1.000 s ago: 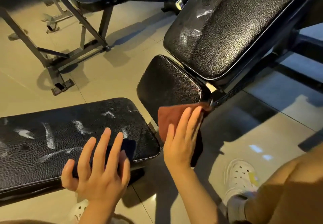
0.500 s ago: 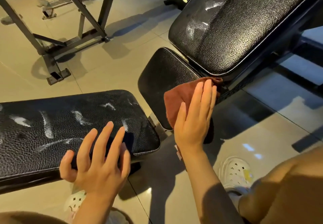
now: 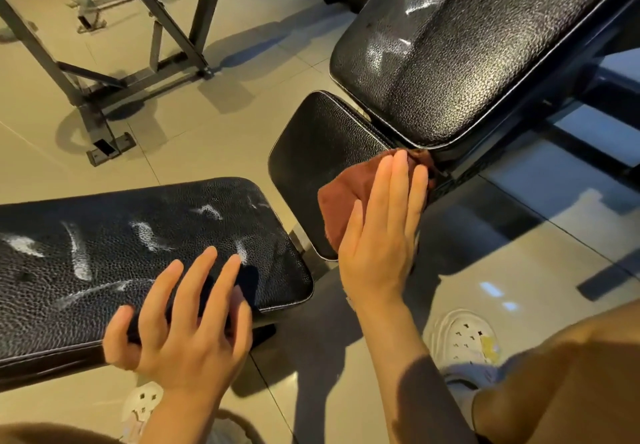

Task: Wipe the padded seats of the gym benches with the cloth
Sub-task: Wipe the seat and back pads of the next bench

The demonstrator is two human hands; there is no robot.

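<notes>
While the right hand presses the cloth flat against the small seat pad, the fingers lie straight and close together, gripping nothing; the open palm spreads pressure across the fabric, which probably suits a broad wiping stroke. Reddish-brown and bunched, the cloth sits on the right part of that pad, its far corner tucked up against the gap below the tilted back pad; placing it there likely lets the wipe reach the seam where the two pads meet. Part of the cloth hangs over the pad's near right edge. To the left, the left hand rests on the near end of the flat bench, fingers spread and relaxed on the surface with the thumb over the near edge, holding nothing; the posture suggests a brace for a person leaning forward. All pads are black with a pebbled, leather-like grain. Pale smears and streaks mark the flat bench, and fainter whitish patches show on the back pad, so by this judgement both want wiping yet. Where visible, the small seat pad looks dark and largely free of such marks. A grey metal frame of a further bench stands on the tiled floor beyond, and a white shoe shows at lower right.
</notes>
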